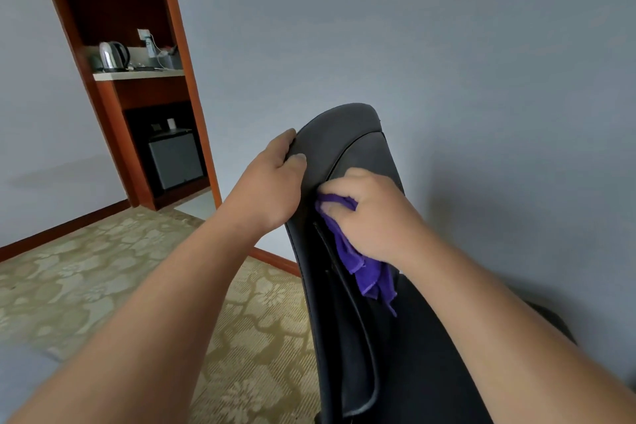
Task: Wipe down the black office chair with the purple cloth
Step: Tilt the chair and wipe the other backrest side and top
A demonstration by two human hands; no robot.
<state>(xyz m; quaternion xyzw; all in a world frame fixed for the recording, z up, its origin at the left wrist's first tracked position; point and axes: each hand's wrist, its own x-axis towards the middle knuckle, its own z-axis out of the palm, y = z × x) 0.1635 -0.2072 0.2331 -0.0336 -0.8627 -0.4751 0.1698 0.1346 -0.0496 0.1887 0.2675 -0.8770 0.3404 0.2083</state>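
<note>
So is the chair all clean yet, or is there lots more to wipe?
Not yet. No wiped patch shows on the black chair, so what's done is hard to tell. The left hand grips the backrest's top edge while the right hand presses the purple cloth on the upper back. The lower back looks left to do; the seat is out of view.
</note>
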